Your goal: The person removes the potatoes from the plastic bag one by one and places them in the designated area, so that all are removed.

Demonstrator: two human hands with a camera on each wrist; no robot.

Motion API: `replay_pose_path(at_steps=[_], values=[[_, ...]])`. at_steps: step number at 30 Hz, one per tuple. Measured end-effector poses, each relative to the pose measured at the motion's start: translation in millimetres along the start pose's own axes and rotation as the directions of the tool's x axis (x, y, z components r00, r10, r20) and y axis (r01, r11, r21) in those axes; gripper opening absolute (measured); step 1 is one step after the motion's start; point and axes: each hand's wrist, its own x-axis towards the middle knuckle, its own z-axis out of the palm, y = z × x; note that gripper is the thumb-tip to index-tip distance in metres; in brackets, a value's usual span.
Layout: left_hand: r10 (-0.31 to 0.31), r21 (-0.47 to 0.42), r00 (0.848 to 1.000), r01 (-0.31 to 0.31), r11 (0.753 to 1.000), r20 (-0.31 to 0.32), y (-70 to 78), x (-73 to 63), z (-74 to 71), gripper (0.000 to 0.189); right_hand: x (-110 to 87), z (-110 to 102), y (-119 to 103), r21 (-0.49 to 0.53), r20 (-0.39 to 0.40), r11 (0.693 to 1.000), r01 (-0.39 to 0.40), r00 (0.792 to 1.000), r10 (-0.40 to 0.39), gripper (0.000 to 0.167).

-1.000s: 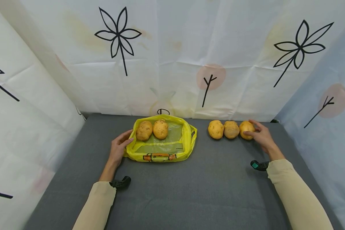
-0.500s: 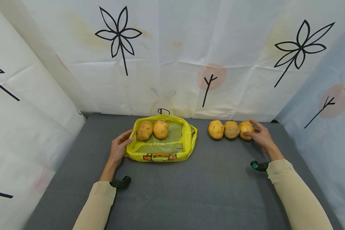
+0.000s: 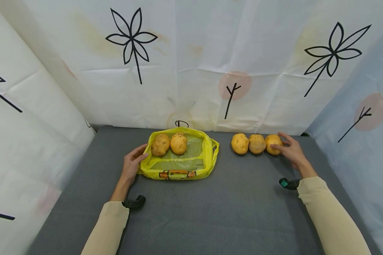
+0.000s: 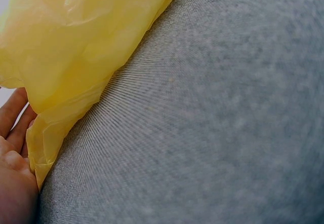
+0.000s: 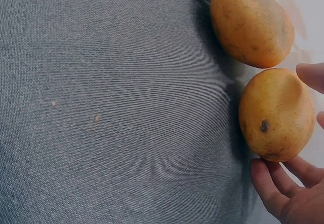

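A yellow plastic bag (image 3: 209,156) stands with its mouth spread wide, two potatoes (image 3: 178,143) inside at its left rear. My left hand (image 3: 132,163) touches the bag's left side, thumb at the rim; in the left wrist view, the fingers (image 4: 12,112) extend behind the yellow film (image 4: 76,46), partly hidden by it. To the right, three potatoes form a row: one on the left (image 3: 239,143), one in the middle (image 3: 256,143), one at the right end (image 3: 272,141). My right hand (image 3: 290,150) holds the right-end potato, its fingers (image 5: 273,191) around the side.
Grey cloth covers the table (image 3: 204,212). A white curtain (image 3: 191,95) with printed plants rises at the table's back edge and along both sides. Dark straps (image 3: 135,202) sit on both wrists.
Only a slight shift of my right hand to the right shows. The left hand, the bag and the potatoes stay in place.
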Motion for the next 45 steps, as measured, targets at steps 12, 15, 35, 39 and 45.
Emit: replay_pose_path(at_steps=[12,15,35,39,45], values=[[0.006,0.003,1.0,-0.006,1.0,-0.003,-2.4,0.4,0.1,0.043,-6.8,-5,-10,-0.007,-0.071,1.0,0.011,0.997,-0.011,0.081],[0.008,0.001,1.0,-0.008,1.0,0.003,-2.8,0.9,0.1,0.043,-11.4,-5,-15,-0.026,-0.078,0.999,0.029,0.997,-0.03,0.08],[-0.001,0.0,1.0,0.001,1.0,-0.002,-1.9,1.7,0.0,0.043,-35.0,34,-56,-0.086,-0.116,0.983,0.162,0.978,-0.171,0.07],[-0.004,-0.001,1.0,0.004,1.0,-0.004,-2.7,1.7,0.5,0.043,-36.8,45,-62,-0.077,-0.11,0.976,0.202,0.972,-0.209,0.068],[-0.003,-0.003,1.0,0.003,1.0,-0.013,-2.3,1.6,1.6,0.043,-38.5,65,-73,-0.032,-0.097,0.967,0.254,0.962,-0.256,0.066]])
